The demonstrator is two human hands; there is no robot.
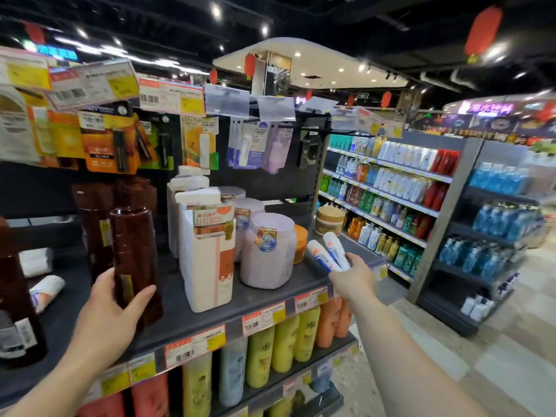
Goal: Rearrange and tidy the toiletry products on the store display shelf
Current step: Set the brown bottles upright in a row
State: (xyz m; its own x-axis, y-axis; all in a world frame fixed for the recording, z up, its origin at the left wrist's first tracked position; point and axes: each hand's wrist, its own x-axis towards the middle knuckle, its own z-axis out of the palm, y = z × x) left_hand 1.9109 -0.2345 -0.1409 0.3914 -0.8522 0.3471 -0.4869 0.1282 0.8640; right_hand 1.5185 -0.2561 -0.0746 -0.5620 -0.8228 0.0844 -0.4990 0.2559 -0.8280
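Wrapping fingers and thumb round the front brown bottle (134, 260), the left hand (112, 311) seems to steady it upright near the shelf (264, 299) edge. The right hand (355, 278) clutches two white tubes (329, 254), probably strays, right of the lilac jar (267, 251).

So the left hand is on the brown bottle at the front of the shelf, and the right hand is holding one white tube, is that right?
Not quite. The head view shows the right hand holding two white tubes, side by side, not one. The rest stands: the left hand is on the brown bottle at the front of the shelf.
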